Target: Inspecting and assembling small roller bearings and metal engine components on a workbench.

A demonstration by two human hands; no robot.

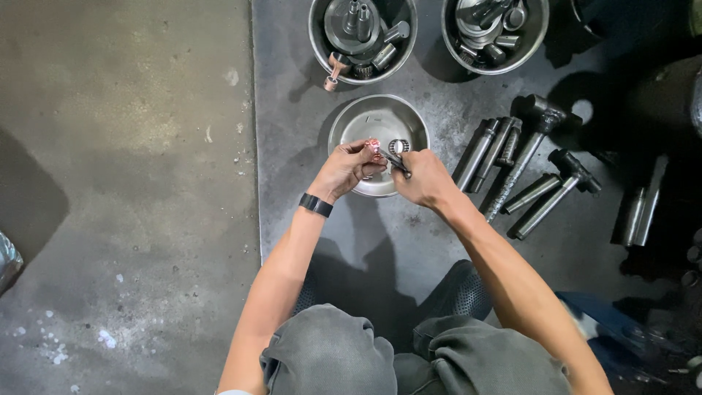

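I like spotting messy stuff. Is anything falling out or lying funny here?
One thing: a copper-tipped metal part leans over the rim of the upper left steel bowl, sticking halfway out. The loose steel shafts lie in a rough row on the mat. Nothing looks spilled.

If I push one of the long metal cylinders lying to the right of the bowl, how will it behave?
The long metal cylinders look solid and stiff, so probably heavy for their size. Being round and lying loose on the dark mat, one would likely roll sideways. Their sheen suggests an oily, slippery surface.
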